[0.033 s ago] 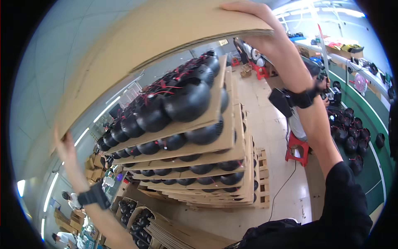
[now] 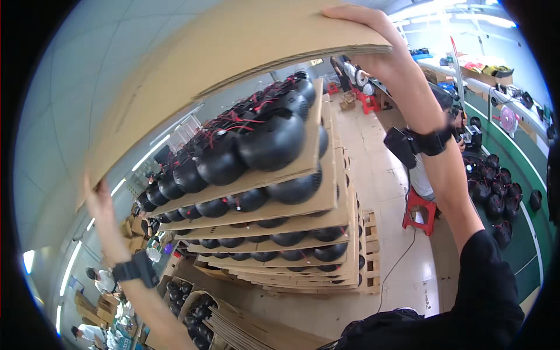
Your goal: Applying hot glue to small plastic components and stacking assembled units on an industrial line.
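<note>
My raised hands hold a large brown cardboard sheet (image 2: pixel 245 44) up high, tilted, by its opposite ends. My right hand (image 2: pixel 378 29) wraps round the far right end, fingers over the top and the rest of the hand below the edge. At the sheet's lower left end, my left hand (image 2: pixel 100 201) grips the edge; its fingers are partly hidden and a little blurred. Beneath the sheet stands a tall layered stack of rounded black shells (image 2: pixel 271 143) with red wires, each layer parted by a cardboard sheet (image 2: pixel 291 216). The top layer is uncovered.
A wooden pallet (image 2: pixel 370 251) supports the stack. Boxes of black shells (image 2: pixel 201 309) and upright cardboard sheets (image 2: pixel 233 329) stand nearby at the bottom. On the right, a red stool (image 2: pixel 420 213), a seated co-worker, a floor cable (image 2: pixel 392 268) and a green bench (image 2: pixel 519 245) with more shells.
The cardboard sheet and both my hands have shifted very slightly to the right in view, along with the stack. My grip on the sheet is unchanged.
</note>
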Demonstrator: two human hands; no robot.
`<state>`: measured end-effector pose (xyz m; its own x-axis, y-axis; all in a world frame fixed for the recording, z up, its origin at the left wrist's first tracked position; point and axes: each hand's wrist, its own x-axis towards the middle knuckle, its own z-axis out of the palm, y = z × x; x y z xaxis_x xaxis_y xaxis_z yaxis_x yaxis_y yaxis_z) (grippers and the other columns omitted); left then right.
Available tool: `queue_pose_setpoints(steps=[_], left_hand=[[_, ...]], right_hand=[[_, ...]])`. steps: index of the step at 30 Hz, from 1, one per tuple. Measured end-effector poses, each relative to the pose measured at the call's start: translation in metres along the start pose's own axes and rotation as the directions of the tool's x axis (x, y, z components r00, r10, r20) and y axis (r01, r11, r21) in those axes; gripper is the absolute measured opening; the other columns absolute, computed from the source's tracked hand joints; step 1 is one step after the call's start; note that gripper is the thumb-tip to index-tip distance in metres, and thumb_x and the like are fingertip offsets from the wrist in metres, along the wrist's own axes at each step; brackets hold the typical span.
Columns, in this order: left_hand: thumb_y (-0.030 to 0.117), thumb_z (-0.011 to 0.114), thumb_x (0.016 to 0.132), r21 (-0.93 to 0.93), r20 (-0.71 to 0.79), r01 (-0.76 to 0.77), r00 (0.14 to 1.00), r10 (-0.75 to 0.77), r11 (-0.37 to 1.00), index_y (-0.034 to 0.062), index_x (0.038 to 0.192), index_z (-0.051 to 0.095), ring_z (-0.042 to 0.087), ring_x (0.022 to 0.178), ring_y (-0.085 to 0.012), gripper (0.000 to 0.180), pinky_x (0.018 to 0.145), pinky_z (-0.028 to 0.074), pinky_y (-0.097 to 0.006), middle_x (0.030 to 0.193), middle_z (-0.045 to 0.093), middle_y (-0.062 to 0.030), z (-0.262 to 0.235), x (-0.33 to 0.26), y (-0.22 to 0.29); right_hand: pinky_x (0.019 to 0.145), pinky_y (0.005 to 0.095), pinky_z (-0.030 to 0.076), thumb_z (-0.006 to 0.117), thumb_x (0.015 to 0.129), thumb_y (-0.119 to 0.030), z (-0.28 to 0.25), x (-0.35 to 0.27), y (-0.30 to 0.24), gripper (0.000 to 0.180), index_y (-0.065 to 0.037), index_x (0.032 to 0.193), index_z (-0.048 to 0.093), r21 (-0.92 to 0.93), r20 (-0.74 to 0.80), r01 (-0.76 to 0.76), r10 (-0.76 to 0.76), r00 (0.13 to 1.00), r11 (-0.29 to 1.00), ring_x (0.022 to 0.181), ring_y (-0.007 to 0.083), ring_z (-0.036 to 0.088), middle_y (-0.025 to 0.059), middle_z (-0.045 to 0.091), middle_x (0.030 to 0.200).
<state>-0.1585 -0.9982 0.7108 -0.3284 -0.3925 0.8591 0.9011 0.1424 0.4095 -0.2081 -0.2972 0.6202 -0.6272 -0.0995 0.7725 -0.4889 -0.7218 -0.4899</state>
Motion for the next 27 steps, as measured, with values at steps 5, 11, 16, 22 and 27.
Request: queue_pose_setpoints(steps=[5,11,16,22,27], left_hand=[[0.022,0.073,0.09,-0.198,-0.025,0.357,0.929,-0.369,0.913,-0.0053,0.12,0.056,0.069,0.097,-0.0236,0.044,0.091,0.059,-0.032,0.11,0.067,-0.0185,0.066,-0.059,-0.094],[0.032,0.069,0.093,0.385,0.001,0.555,0.799,-0.601,0.737,0.0011,0.126,0.052,0.062,0.064,-0.0101,0.048,0.051,0.045,-0.02,0.085,0.069,-0.0094,0.028,-0.082,-0.135],[0.019,0.066,0.094,0.61,0.064,0.257,0.927,-0.371,0.749,0.0049,0.133,0.052,0.06,0.068,-0.0094,0.044,0.058,0.047,-0.022,0.085,0.067,-0.0058,0.065,-0.125,-0.121],[0.0,0.06,0.088,0.773,0.576,-0.562,0.816,0.046,0.293,0.0103,0.132,0.061,0.061,0.094,-0.0213,0.045,0.078,0.05,-0.031,0.119,0.061,-0.0129,0.104,-0.148,-0.116],[-0.001,0.056,0.091,0.766,0.631,-0.604,0.772,-0.076,0.222,0.0041,0.125,0.063,0.062,0.109,-0.033,0.034,0.093,0.048,-0.038,0.119,0.064,-0.016,0.122,-0.145,-0.122]], right_hand=[[0.076,0.0276,0.057,0.067,0.088,-0.013,-0.016,0.02,0.06,0.021,0.002,0.102,0.067,-0.17,0.055,0.11,-0.102,0.993,0.979,0.086,0.0145,0.067,0.0109,0.069,0.097],[0.077,0.0321,0.061,0.063,0.09,-0.014,-0.011,0.027,0.12,0.021,0.005,0.098,0.064,-0.161,-0.087,0.004,-0.018,0.996,0.987,0.088,0.0226,0.069,0.0128,0.068,0.096],[0.05,0.0261,0.054,0.049,0.096,-0.037,0.0,0.022,0.123,0.044,0.004,0.109,0.062,-0.321,-0.267,-0.269,0.186,0.946,0.908,0.054,0.0214,0.065,0.0179,0.067,0.077],[0.036,0.0228,0.021,0.057,0.093,-0.043,-0.035,0.023,0.12,0.043,0.0,0.093,0.06,-0.677,-0.163,-0.289,0.245,0.956,0.676,0.039,0.0044,0.031,-0.004,0.036,0.05],[0.041,0.0247,0.029,0.06,0.09,-0.046,-0.04,0.021,0.125,0.05,0.001,0.102,0.065,-0.734,-0.225,-0.316,0.224,0.948,0.602,0.045,0.0067,0.037,-0.0038,0.038,0.055]])
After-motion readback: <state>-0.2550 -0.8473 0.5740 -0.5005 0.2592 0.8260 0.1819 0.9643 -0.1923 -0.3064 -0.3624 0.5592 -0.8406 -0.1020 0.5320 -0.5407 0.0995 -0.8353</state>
